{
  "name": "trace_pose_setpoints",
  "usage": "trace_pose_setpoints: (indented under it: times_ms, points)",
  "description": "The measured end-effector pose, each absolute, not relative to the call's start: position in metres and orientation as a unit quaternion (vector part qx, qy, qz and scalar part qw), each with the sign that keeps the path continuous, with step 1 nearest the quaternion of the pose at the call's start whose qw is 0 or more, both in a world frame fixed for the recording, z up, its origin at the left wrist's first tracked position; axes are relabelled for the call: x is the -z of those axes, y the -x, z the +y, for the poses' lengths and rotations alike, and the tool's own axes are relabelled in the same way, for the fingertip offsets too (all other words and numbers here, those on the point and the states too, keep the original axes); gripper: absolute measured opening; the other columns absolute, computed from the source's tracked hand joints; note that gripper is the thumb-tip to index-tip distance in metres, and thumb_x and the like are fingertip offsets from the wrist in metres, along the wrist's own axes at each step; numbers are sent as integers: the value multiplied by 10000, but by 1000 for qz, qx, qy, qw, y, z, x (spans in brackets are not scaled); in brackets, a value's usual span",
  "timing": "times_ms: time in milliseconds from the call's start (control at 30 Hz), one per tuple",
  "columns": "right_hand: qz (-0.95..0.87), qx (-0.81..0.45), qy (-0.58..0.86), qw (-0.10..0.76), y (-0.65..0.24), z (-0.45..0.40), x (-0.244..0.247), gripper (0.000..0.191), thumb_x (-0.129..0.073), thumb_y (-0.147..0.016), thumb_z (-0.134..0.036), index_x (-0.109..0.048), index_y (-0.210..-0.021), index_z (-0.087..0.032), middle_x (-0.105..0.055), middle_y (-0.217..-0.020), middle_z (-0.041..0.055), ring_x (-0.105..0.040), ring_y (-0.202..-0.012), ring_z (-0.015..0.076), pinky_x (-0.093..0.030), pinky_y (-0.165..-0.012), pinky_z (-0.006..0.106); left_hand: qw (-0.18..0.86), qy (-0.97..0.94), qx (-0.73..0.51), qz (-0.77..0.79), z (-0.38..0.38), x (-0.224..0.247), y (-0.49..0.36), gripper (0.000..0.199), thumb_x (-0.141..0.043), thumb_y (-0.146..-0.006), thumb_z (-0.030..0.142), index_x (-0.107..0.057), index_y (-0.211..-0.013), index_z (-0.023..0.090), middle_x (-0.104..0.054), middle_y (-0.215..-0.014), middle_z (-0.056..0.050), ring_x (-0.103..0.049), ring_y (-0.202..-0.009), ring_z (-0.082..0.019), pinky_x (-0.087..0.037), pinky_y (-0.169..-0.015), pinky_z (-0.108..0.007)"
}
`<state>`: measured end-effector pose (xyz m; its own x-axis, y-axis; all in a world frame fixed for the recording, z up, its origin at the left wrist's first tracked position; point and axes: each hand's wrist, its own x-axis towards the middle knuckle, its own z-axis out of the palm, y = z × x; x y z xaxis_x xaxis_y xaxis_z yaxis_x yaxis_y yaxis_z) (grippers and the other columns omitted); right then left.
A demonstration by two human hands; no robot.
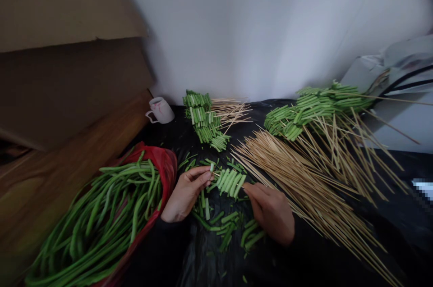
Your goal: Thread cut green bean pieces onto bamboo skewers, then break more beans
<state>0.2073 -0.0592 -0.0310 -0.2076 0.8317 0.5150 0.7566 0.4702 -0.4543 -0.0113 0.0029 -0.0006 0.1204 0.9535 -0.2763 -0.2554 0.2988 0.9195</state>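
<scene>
Between my hands is a bamboo skewer with a row of cut long bean pieces [230,182] threaded side by side on it. My right hand [270,209] pinches the skewer just right of the row. My left hand [187,191] pinches a short bean piece [212,167] at the skewer's left tip; whether the tip has gone through it, I cannot tell. Loose cut bean pieces [228,228] lie below and around my hands on a black plastic sheet [199,260].
A red bag [168,161] of whole long beans [111,215] is at left. Bare skewers [297,174] lie at right. Filled skewers are piled at the back [203,118] and back right [318,107]. A white mug [163,111] stands near the wall, beside a cardboard box [77,75].
</scene>
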Motion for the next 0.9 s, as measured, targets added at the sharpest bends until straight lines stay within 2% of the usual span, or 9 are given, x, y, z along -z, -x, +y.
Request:
trace_pose_setpoints:
  times_ms: [267, 567, 700, 900]
  points:
    - [-779, -64, 511, 358, -207, -60, 35, 263, -417, -914, -94, -651, -984, -192, -603, -692, 7, -582, -657, 134, -381, -639, 250, 631, -394, -454, 491, 2, 5, 8, 270, -864, -595, 258, -777, -830, 159, -717, -761, -33, -602, -679, -116, -462, -671, -239]
    - [-775, -71, 511, 365, -206, -59, 34, 251, -426, -929, -111, -650, -1010, -192, -604, -697, 8, -588, -658, 139, -390, -644, 256, 619, -398, -468, 489, 3, 4, 7, 250, -849, -633, 275, -741, -821, 154, -685, -762, -10, -586, -692, -94, -457, -671, -207]
    - [-770, -79, 510, 376, -206, -59, 34, 252, -438, -937, -115, -639, -1069, -190, -648, -778, 27, -626, -749, 144, -421, -710, 245, 608, -367, -503, 493, 3, 2, 9, 245, -843, -644, 270, -732, -827, 152, -682, -785, -2, -590, -728, -89, -463, -700, -194]
    - [-772, -91, 507, 372, -208, -60, 36, 280, -423, -916, -80, -648, -1030, -200, -651, -770, 21, -628, -739, 134, -422, -700, 234, 638, -339, -504, 474, 5, 3, 13, 215, -842, -652, 242, -729, -805, 140, -669, -769, 5, -583, -719, -71, -469, -696, -173]
